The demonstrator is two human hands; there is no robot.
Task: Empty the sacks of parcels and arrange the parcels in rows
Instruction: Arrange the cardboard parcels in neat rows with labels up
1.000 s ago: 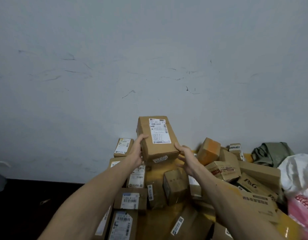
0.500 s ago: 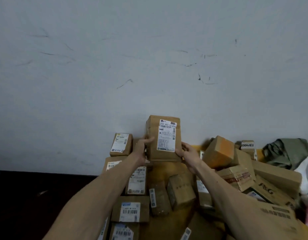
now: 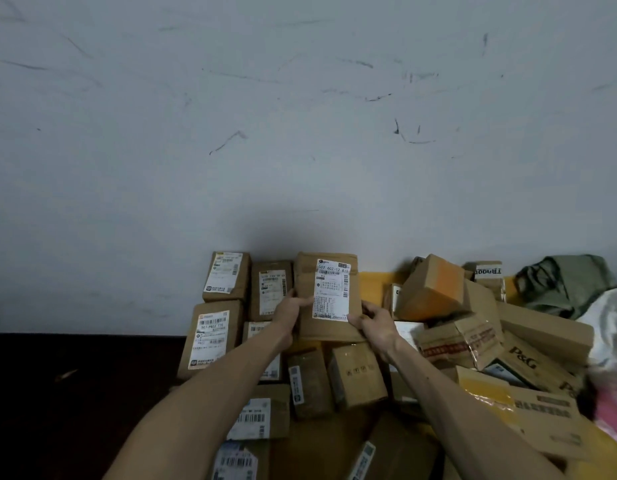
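Flat brown cardboard parcel (image 3: 329,296), white label facing me, between my hands: left hand (image 3: 289,313) pinches its left edge, right hand (image 3: 374,322) curls round its lower right corner. A labelled box (image 3: 270,289) sits just beside my left fingers; bare yellow surface (image 3: 373,280) opens past my right fingers.

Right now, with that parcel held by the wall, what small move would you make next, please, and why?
Probably settle the parcel flat and let go. The left hand and right hand grip its near corners. It lies label-up at the wall, level with the neighbour on its left, so it seems to be in its place in that row.
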